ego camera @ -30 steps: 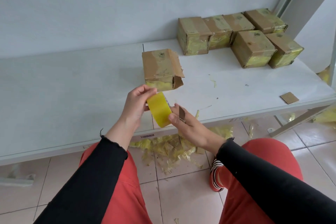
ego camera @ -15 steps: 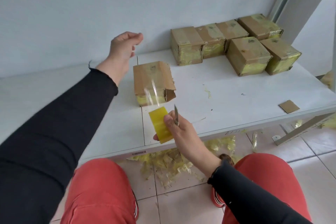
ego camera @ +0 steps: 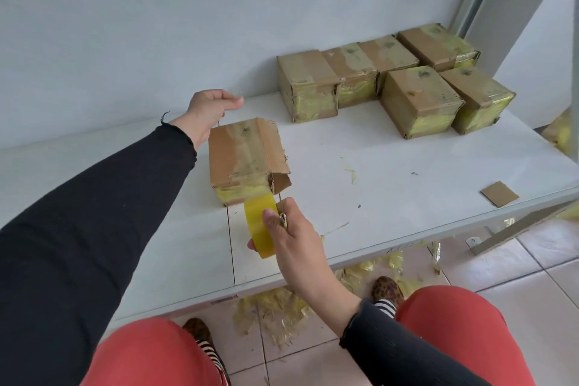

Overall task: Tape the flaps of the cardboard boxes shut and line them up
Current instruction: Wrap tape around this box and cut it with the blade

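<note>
On the white table (ego camera: 391,185), an open-flapped cardboard box (ego camera: 246,160) sits apart from six taped boxes (ego camera: 388,81) by the wall. Just before it, the right hand (ego camera: 294,229) grips a yellow tape roll (ego camera: 260,224). Beyond the box, the left hand (ego camera: 208,110) pinches the clear tape's end, fingers curled.

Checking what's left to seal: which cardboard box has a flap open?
The lone box nearest the person, beside the tape roll; its right-end flap hangs open, while the six boxes grouped at the back right look sealed.
</note>
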Tool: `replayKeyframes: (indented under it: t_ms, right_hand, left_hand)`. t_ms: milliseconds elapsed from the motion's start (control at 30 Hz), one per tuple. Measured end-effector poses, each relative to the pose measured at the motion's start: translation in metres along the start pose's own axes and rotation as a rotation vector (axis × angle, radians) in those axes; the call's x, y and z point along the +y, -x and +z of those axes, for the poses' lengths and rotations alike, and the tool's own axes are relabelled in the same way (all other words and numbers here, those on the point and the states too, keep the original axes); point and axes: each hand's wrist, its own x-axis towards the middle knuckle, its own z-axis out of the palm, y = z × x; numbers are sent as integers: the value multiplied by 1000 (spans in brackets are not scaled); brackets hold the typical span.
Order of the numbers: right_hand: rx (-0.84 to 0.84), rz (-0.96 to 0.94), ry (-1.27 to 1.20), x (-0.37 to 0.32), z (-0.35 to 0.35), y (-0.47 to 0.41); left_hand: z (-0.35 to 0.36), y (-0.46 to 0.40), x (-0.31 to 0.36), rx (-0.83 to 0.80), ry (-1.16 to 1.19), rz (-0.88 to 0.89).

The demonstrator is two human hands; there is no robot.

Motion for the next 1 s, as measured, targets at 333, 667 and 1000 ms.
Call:
replayKeyframes:
  t_ms: [333,667,1000]
  right_hand:
    - [4,146,9,7,1,-24]
    - [-23,140,101,4,2,-37]
    - [-32,117,136,4,-2,-35]
  left_hand:
    - [6,-24,-10,-323,-241,-476]
    - [-7,-62,-44,-467,-700,-550]
    - [1,23,2,123,-540,415]
